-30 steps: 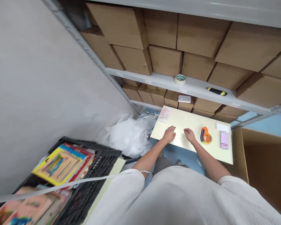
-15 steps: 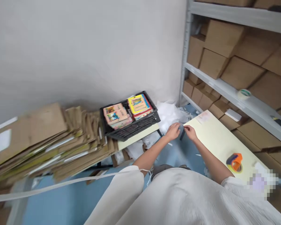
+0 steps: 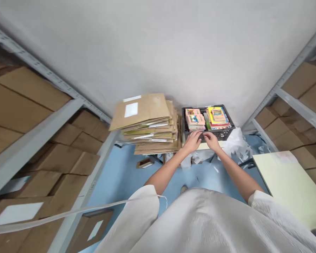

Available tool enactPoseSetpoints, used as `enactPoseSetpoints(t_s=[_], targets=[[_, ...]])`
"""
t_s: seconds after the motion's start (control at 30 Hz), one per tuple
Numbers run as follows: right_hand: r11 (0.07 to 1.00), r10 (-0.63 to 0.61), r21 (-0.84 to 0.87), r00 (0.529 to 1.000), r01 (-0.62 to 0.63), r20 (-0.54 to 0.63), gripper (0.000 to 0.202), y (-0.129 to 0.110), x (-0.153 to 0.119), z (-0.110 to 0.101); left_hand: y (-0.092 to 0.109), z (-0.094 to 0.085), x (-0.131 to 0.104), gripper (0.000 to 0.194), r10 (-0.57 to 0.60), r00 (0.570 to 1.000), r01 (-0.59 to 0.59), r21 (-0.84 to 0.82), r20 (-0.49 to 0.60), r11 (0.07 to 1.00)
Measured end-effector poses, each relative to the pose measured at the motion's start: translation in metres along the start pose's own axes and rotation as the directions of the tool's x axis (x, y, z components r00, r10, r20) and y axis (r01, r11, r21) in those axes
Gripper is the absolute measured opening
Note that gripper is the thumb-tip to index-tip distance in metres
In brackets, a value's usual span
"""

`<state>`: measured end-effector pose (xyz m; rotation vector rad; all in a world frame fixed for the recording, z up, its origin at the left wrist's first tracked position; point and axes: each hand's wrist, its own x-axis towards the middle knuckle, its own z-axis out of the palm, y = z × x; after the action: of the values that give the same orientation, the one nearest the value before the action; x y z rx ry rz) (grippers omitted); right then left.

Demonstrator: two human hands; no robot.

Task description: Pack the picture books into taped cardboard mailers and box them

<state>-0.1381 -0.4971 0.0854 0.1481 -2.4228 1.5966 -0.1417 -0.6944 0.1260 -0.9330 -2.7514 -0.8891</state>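
Note:
My left hand (image 3: 193, 141) is in front of a black plastic crate (image 3: 221, 135), fingers stretched out and loosely bent. Close beside it, my right hand (image 3: 212, 141) has its fingers loosely curved, the fingertips turned toward the left hand. I see nothing held in either hand. Whether they touch the crate's near wall I cannot tell. Inside the crate are two stacks of thin printed books: pink-covered books (image 3: 195, 118) on the left and yellow-covered books (image 3: 217, 115) on the right. A tall pile of flattened cardboard (image 3: 150, 109) with white labels stands left of the crate.
Metal shelves (image 3: 71, 116) filled with cardboard boxes run along the left, and another metal rack (image 3: 300, 105) with boxes is on the right. A pale-yellow tabletop (image 3: 292, 182) lies at the right. White plastic wrapping (image 3: 235, 142) is heaped under and beside the crate, on the blue floor (image 3: 173, 177).
My view has swung left, so the crate and cardboard pile now sit further right and the left shelves appear. Both hands have come in front of the crate; the tape dispenser is mostly out of view.

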Motion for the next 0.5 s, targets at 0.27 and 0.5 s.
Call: enactPoseSetpoints(t_s=[0.27, 0.5], targets=[[0.911, -0.351, -0.160, 0.919, 0.379, 0.179, 0.035, -0.110, 0.070, 0.133, -0.102, -0.137, -0.061, 0.049, 0.001, 0.973, 0.032, 0.137, -0.231, 0.990], [0.660, -0.403, -0.472, 0.806, 0.584, 0.434, 0.056, -0.181, 0.120, 0.204, -0.157, -0.224, -0.086, 0.055, -0.070, 0.955, 0.178, 0.370, -0.287, 0.912]])
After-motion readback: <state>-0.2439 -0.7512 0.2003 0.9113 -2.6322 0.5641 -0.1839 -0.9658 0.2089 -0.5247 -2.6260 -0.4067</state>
